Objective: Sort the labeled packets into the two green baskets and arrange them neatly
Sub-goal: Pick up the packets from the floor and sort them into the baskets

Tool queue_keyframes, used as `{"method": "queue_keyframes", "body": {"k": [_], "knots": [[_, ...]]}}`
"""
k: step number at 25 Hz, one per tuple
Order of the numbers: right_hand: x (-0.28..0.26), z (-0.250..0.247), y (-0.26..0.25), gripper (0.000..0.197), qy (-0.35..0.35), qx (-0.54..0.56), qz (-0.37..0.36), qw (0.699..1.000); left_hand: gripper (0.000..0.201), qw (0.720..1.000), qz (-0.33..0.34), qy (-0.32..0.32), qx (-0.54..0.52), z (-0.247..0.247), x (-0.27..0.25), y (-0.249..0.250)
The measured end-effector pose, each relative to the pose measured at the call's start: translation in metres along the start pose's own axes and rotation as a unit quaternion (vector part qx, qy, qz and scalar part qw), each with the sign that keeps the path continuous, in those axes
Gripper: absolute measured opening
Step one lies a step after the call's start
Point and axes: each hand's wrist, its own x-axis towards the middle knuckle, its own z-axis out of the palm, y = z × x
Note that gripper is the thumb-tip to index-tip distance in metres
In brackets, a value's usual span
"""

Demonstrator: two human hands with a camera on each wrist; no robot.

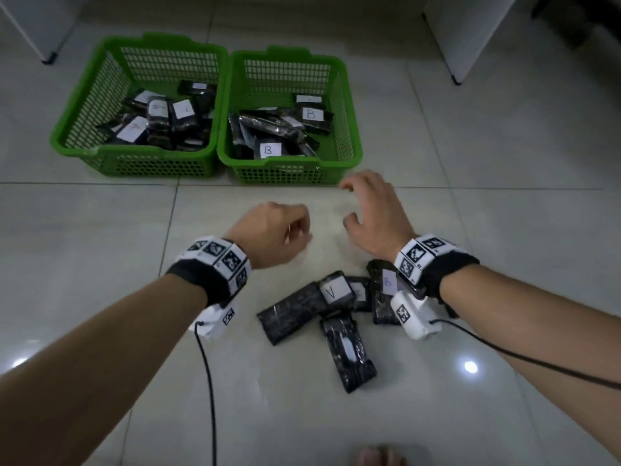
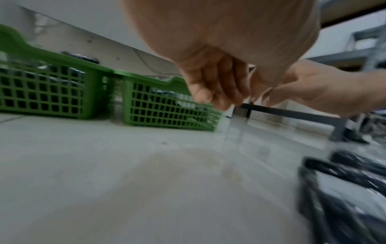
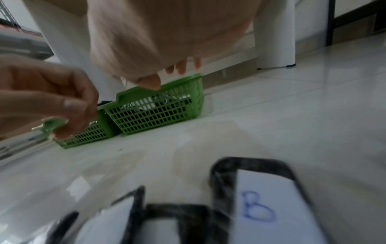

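Left basket [image 1: 84, 105]: a loose heap of black packets, white labels up, letters too blurred to read; count unclear, roughly ten or more. Right basket [image 1: 349, 129], touching it: a similar heap, two labels read "B".

Left hand [image 1: 272, 237] hovers over bare floor [image 1: 504, 230], fingers [image 2: 208, 85] loosely curled, holding nothing. Right hand [image 1: 373, 213] beside it, fingers spread and bent, also empty.

Floor pile [image 1: 336, 314] sits near the wrists, well apart from the baskets: five packets visible, overlapping. One shows what looks like "A" upside down [image 1: 332, 290], one shows "B" [image 1: 386, 280], one lies label-side hidden; a sixth may be under the right wrist.

Handling guess: light, soft, crinkly film wrap, likely slippery. Pinch across the short width at mid-body, thumb on the paper label for friction. Not fragile-looking.
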Motion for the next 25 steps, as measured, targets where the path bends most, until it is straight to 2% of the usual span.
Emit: {"method": "queue_keyframes", "body": {"k": [2,3,4,6,8,11,12,13,14,15,16,17,18,19,20,22,25], "knots": [[-0.023,-0.009,0.008,0.037,-0.109,0.001,0.014,0.994,0.056,0.982,-0.047,-0.177,0.038,0.022,-0.016,0.016],[-0.03,-0.012,0.011,0.037,-0.16,0.002,0.026,0.987,0.069,0.966,-0.078,-0.24,0.056,0.029,-0.023,0.021],[-0.039,-0.015,0.013,0.04,-0.201,0.001,0.033,0.979,0.076,0.954,-0.095,-0.275,0.079,0.034,-0.03,0.027],[-0.048,-0.017,0.013,0.051,-0.259,-0.012,0.014,0.966,0.071,0.949,-0.1,-0.278,0.113,0.037,-0.038,0.033],[-0.054,-0.012,0.006,0.062,-0.303,-0.023,-0.023,0.952,0.055,0.957,-0.125,-0.25,0.082,0.03,-0.041,0.028],[-0.06,0.008,-0.01,0.064,-0.34,-0.05,-0.098,0.934,0.046,0.96,-0.214,-0.178,-0.038,0.013,-0.045,0.006],[-0.059,0.012,-0.015,0.061,-0.343,-0.053,-0.107,0.932,0.043,0.945,-0.267,-0.138,-0.127,0.008,-0.045,-0.002],[-0.057,0.013,-0.019,0.054,-0.343,-0.053,-0.105,0.932,0.038,0.904,-0.326,-0.097,-0.259,0.004,-0.046,-0.007],[-0.053,0.012,-0.022,0.045,-0.337,-0.051,-0.097,0.935,0.036,0.833,-0.369,-0.063,-0.407,0.0,-0.046,-0.011],[-0.047,0.009,-0.024,0.036,-0.328,-0.05,-0.085,0.94,0.038,0.748,-0.383,-0.038,-0.54,-0.005,-0.047,-0.013],[-0.042,0.006,-0.024,0.031,-0.319,-0.046,-0.068,0.944,0.041,0.675,-0.372,-0.014,-0.638,-0.01,-0.048,-0.014],[-0.038,0.005,-0.023,0.03,-0.314,-0.037,-0.053,0.947,0.044,0.622,-0.348,0.008,-0.701,-0.015,-0.048,-0.016],[-0.038,0.005,-0.022,0.033,-0.317,-0.027,-0.041,0.947,0.046,0.587,-0.319,0.028,-0.743,-0.019,-0.047,-0.017],[-0.04,0.007,-0.024,0.041,-0.332,-0.023,-0.035,0.942,0.049,0.57,-0.296,0.044,-0.765,-0.023,-0.045,-0.019],[-0.044,0.011,-0.027,0.048,-0.353,-0.029,-0.038,0.934,0.053,0.569,-0.284,0.057,-0.77,-0.026,-0.044,-0.022],[-0.046,0.02,-0.036,0.048,-0.383,-0.037,-0.034,0.922,0.056,0.595,-0.293,0.066,-0.745,-0.031,-0.041,-0.026],[-0.024,0.02,-0.042,0.035,-0.325,0.059,0.032,0.943,0.052,0.645,-0.324,0.095,-0.685,-0.033,-0.038,-0.03]]}}
